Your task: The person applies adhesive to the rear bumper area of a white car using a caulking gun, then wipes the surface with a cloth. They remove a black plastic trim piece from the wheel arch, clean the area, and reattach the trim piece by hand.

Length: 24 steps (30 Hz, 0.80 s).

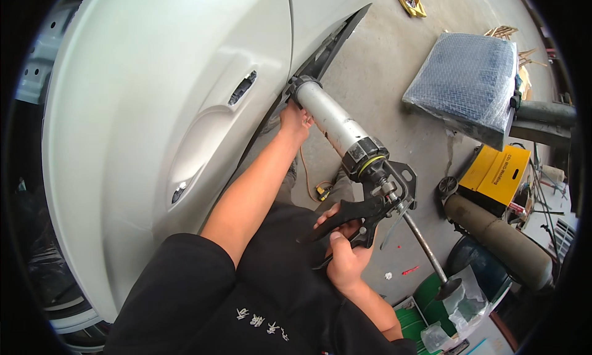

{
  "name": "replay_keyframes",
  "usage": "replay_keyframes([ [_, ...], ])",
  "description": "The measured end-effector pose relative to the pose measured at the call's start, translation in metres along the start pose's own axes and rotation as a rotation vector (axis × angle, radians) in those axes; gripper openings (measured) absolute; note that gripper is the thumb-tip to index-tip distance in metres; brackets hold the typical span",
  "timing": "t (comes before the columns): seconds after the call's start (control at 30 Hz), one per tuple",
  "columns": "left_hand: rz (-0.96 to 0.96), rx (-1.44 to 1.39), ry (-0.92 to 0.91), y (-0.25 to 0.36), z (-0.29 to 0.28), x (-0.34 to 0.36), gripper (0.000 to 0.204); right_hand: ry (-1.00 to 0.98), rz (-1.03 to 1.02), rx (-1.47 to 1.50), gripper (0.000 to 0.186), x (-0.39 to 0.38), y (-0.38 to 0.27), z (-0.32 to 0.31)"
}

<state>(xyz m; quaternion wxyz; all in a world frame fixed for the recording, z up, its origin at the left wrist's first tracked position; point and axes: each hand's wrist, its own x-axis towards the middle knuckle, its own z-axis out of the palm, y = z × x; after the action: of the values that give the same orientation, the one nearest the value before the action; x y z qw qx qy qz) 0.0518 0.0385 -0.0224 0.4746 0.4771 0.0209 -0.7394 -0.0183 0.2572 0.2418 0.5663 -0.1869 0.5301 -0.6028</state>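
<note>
A large silver-and-black caulking gun lies diagonally beside a white car door, its front end at a dark gap along the panel's lower edge. My left hand is closed at the gun's front end, with part of the fingers and any nozzle hidden. My right hand is wrapped round the black handle and trigger at the rear. A long plunger rod extends past it toward the lower right. The door has a recessed handle area with an opening.
On the concrete floor are a yellow tray, a bubble-wrapped block by a metal post, a yellow machine, a gas cylinder and green containers. An orange cord runs near my legs.
</note>
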Motion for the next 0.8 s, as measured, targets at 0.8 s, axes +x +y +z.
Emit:
replay_keyframes([
  [0.8, -0.021, 0.08, 0.102, 0.002, 0.007, -0.011, 0.029, 0.112, -0.062, -0.003, 0.032, -0.005, 0.006, 0.01],
])
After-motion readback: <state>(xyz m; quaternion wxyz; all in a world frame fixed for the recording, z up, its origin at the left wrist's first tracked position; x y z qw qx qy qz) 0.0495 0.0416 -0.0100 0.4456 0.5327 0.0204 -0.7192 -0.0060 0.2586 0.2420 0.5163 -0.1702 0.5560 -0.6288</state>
